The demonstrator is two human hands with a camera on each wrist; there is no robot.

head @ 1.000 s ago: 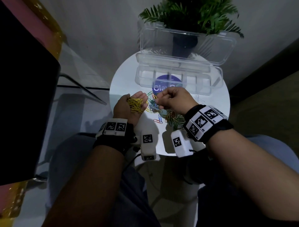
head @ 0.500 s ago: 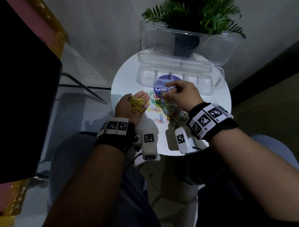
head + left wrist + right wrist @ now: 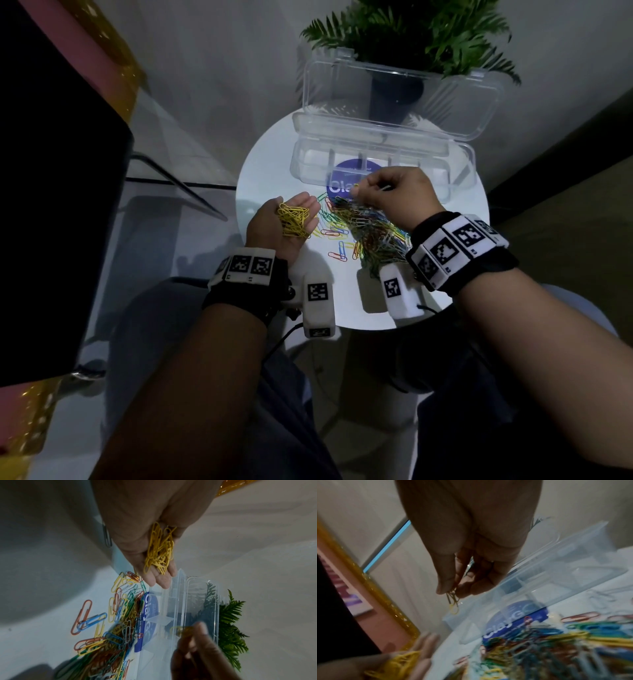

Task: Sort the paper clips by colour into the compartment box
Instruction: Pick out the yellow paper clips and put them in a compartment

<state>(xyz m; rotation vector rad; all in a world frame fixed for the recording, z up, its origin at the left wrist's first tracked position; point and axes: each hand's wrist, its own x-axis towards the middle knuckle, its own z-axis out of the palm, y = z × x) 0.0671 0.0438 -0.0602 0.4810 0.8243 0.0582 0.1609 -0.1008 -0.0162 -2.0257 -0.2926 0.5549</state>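
The right hand (image 3: 399, 198) pinches a few yellow clips (image 3: 453, 601) between thumb and fingertips, the remaining fingers curled in; the clips dangle below the pinch, raised off the table just in front of the compartment box (image 3: 373, 161) and over the near side of its blue label (image 3: 346, 178). How many clips the pinch holds cannot be told, since the wrist view is blurred. The left hand (image 3: 284, 226) lies palm up to the left of that pinch, fingers straight and relaxed — a loose heap of yellow paper clips (image 3: 294, 221) rests in the palm and along the fingers, whose tips reach close to the box's left end without touching it in the left wrist view. Between the two hands and in front of the box, the mixed pile of paper clips (image 3: 370, 236) spreads across the round white table (image 3: 274, 164): green, blue, red, orange, yellow and silvery ones tangled together, thickest under the right wrist, with a few stray red and blue clips (image 3: 339, 251) lying apart on the pile's near left edge. The box is clear plastic with dividers visible inside, its lid (image 3: 400, 96) swung open and standing up behind it. Beyond the lid stands a green fern-like plant (image 3: 424, 31) in a dark pot. Both wrists wear black bands with white marker blocks (image 3: 455, 246).
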